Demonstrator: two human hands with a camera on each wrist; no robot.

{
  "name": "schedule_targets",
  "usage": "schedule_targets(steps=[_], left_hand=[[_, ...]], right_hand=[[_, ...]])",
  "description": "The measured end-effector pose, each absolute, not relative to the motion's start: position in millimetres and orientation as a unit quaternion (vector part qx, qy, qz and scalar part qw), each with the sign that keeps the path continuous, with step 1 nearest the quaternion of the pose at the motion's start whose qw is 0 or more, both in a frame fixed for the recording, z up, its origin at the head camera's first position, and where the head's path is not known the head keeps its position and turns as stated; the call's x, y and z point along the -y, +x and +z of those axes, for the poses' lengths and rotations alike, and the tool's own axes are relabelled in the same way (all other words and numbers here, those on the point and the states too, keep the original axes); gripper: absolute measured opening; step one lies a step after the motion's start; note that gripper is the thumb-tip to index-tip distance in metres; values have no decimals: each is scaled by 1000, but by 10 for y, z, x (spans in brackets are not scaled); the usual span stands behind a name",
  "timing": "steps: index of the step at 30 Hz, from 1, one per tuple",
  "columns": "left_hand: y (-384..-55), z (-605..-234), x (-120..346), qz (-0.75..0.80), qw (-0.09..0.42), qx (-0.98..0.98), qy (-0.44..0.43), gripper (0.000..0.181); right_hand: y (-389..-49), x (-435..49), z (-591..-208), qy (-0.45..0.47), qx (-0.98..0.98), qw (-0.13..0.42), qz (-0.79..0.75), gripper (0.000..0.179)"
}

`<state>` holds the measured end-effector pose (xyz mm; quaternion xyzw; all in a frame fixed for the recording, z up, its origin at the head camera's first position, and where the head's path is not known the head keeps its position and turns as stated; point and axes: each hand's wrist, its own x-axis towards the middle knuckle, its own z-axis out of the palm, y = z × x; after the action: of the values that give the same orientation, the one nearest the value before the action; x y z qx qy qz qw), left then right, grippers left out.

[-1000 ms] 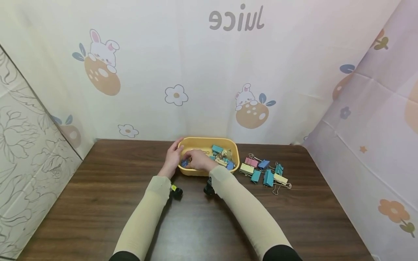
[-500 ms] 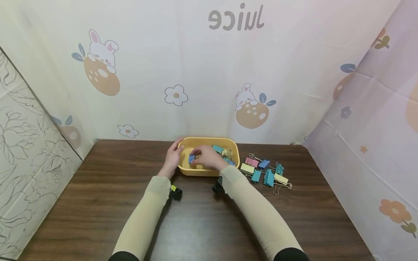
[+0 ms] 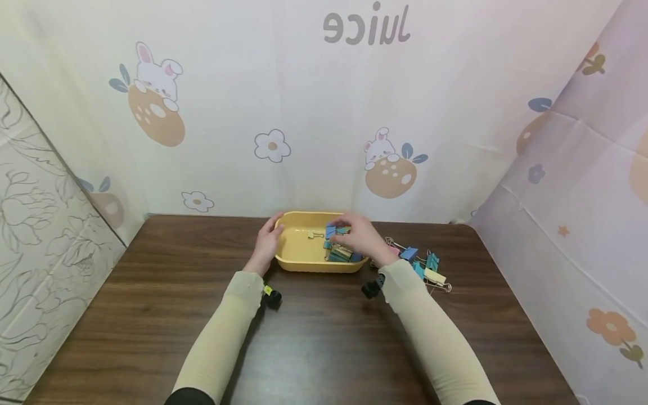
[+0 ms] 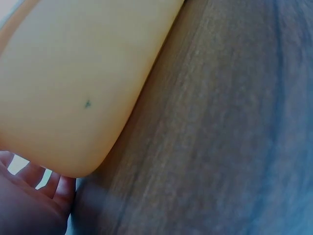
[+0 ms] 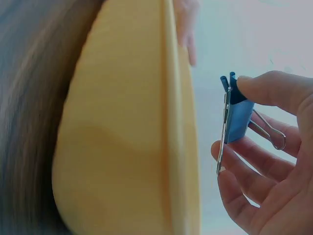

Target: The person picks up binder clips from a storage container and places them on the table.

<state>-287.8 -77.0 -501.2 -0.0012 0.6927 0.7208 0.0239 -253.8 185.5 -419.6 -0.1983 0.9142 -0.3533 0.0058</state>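
Note:
A yellow plastic bin [image 3: 304,266] stands at the back of the table. At its left end my left hand [image 3: 265,243] holds the rim, thumb at the inner side and fingers along the outside; in the left wrist view those fingers [image 4: 49,188] sit against the bin's corner. My right hand [image 3: 363,237] is over the bin's right half and pinches a blue binder clip [image 5: 238,120] between thumb and fingers, its wire handles sticking out. Below it, several binder clips [image 3: 340,254] are heaped at the bin's right end. One small pale yellow clip [image 3: 311,235] lies apart from the heap inside.
Right of the bin, a loose group of binder clips lies on the brown table [image 3: 314,326], among them a blue clip [image 3: 409,254], a teal clip [image 3: 432,261] and a pale yellow clip [image 3: 435,276]. A patterned curtain [image 3: 228,112] hangs right behind the table.
My right hand has moved from the bin's left end to its right side, carrying the blue binder clip up and across. The left hand stays on the bin's left end.

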Motion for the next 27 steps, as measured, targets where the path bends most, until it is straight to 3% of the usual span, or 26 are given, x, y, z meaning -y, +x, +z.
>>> schedule_targets(steps=[15,27], left_hand=[[-2889,-5039,753,702,33,-711,-1,45],[-2895,-5034,779,702,29,-712,-10,45]], right_hand=[[-2222,-2878,-4312,-104,-929,-33,-355,35],[-1995,-3250,-4529,-94,-949,-31,-300,37]])
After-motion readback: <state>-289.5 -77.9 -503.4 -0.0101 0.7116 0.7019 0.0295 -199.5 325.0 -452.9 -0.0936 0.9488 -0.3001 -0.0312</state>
